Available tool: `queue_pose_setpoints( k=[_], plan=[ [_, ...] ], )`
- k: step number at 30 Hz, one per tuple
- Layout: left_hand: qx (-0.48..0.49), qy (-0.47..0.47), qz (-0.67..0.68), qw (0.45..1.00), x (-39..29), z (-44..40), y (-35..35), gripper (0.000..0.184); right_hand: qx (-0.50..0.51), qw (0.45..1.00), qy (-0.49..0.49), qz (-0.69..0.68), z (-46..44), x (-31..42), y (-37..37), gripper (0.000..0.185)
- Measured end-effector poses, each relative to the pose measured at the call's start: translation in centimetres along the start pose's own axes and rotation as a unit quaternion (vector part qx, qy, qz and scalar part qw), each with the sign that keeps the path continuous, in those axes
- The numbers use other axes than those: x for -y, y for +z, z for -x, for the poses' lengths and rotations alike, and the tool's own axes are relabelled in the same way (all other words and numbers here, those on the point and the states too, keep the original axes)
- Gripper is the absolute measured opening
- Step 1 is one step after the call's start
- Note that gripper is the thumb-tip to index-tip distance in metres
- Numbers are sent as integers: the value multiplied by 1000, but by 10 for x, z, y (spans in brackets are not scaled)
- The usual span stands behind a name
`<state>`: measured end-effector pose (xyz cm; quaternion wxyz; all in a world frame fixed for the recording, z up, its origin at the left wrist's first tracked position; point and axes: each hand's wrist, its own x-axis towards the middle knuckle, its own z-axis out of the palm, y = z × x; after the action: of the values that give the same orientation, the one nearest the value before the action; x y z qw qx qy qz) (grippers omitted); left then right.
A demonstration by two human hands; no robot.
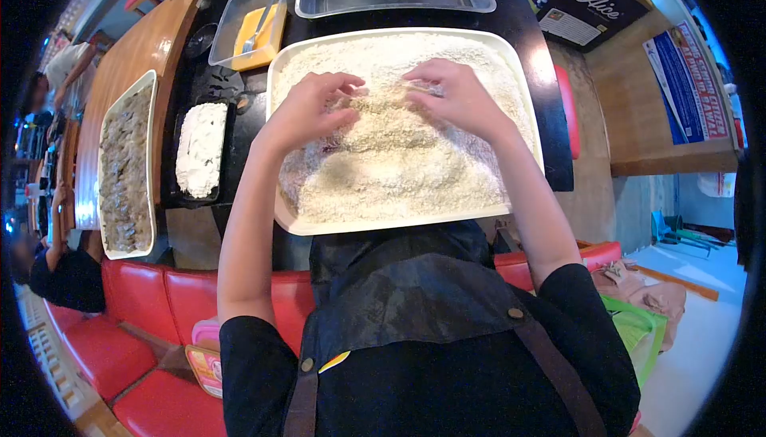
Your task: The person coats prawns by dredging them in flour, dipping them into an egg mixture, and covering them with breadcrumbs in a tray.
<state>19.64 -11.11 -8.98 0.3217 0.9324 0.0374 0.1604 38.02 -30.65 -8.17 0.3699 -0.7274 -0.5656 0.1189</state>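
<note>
At far left, the long white tray (128, 255) sits along the edge of a wooden table (132, 50). A narrow gap separates it from the dark tray (225, 166) on the black table (556, 154). A strip of black tabletop runs on to the large white tray (415, 227), whose near edge reaches the table's edge, close against the apron (415, 301); another black strip lies along its right side.

The long tray holds a wet, greyish, lumpy mixture (126, 170); the dark one, a heaped block of white powder (201, 150). Beyond, a clear plastic container (226, 18) holds smooth yellow liquid (271, 35), with a fork (251, 42) leaning in it. Pale, coarse crumbs (383, 181) fill the large tray in uneven mounds. The left hand (315, 106) is half open above them, fingers bent and thumb apart; the right hand (455, 98) mirrors it, with crumbs showing between the two. Neither visibly grips anything. Behind stands a shiny metal tray (395, 15).

At far left, another person (68, 281) is blurred. Whether fingertips touch the crumbs, or what lies beneath, I cannot tell. The metal tray's far edge is cut off.
</note>
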Motion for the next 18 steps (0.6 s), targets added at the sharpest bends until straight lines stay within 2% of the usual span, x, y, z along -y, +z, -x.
queue_pose_setpoints(
  k=[2,5,8,10,12,18],
  plan=[
    [0,-22,31,999,-6,-1,6,35,-40,999,7,9,10,-1,-9,30],
    [96,-147,93,980,-15,-5,3,32,-23,999,-35,0,32,21,-14,23],
    [13,-110,92,990,-14,-8,8,28,68,991,-103,-55,63,48,0,22],
    [11,-131,150,980,-22,-16,-1,24,176,965,-124,-149,75,60,19,26],
    [-21,-122,196,973,-32,-23,-8,21,196,955,-151,-161,76,60,36,28],
    [-61,-89,140,984,-58,-32,-41,22,213,956,-156,-132,53,47,43,35]
  ],
)
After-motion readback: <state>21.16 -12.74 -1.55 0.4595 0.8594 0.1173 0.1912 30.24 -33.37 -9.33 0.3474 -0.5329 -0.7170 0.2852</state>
